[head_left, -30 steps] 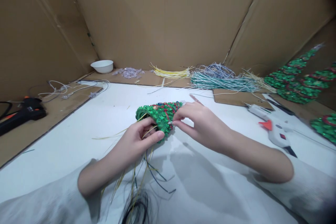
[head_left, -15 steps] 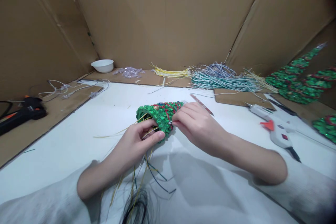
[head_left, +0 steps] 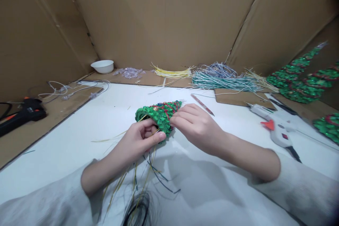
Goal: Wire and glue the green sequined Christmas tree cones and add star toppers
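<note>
A small green beaded cone tree (head_left: 161,114) with red trim lies on its side, tip to the right, its open base facing left. My left hand (head_left: 143,136) holds the base rim, with fingers inside the opening and the thumb outside. Yellow and dark wires (head_left: 161,180) trail from the opening toward me. My right hand (head_left: 197,125) is closed at the tree's right side, fingertips pressed together against the beads; anything between them is hidden.
Behind lie a white bowl (head_left: 102,66), clear beads (head_left: 129,73), yellow wires (head_left: 173,73) and green wires (head_left: 225,81). A white glue gun (head_left: 280,134) and green trees (head_left: 304,77) are right; a black glue gun (head_left: 29,113) is left. A pencil-like stick (head_left: 202,105) lies beyond my right hand.
My right fingertips have closed in against the beads, and the small silvery bit seen at them before is hidden. The tree has shifted slightly left.
</note>
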The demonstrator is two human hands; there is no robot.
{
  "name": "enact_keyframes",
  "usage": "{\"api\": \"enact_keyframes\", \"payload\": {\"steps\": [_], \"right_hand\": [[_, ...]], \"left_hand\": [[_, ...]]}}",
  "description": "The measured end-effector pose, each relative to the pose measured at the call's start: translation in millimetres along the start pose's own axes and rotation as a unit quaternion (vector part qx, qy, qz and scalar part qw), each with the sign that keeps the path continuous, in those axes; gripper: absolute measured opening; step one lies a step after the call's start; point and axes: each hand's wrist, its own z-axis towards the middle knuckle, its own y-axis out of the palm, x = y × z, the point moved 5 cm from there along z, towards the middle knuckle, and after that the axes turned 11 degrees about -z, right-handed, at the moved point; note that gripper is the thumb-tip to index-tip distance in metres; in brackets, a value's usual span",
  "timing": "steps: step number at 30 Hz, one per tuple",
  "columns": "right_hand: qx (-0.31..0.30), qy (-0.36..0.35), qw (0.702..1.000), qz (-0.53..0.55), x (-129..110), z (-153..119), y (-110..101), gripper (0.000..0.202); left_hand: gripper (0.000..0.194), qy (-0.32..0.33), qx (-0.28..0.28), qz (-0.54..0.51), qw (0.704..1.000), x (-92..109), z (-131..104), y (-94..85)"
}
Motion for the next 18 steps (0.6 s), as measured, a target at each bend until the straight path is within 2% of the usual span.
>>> {"api": "enact_keyframes", "payload": {"steps": [7,12,18], "right_hand": [[-0.040,0.027,0.997,0.066,11,4,-4,0.017],[-0.022,0.100,0.988,0.118,15,1,-3,0.011],[-0.010,0.110,0.983,0.144,12,-2,1,0.012]], "left_hand": [[0.021,0.014,0.001,0.013,1.000,4,-1,0.6],[0.022,0.010,0.013,0.028,0.999,3,-1,-2.8],[0.022,-0.009,-0.011,0.009,1.000,0,0,-4.2]]}}
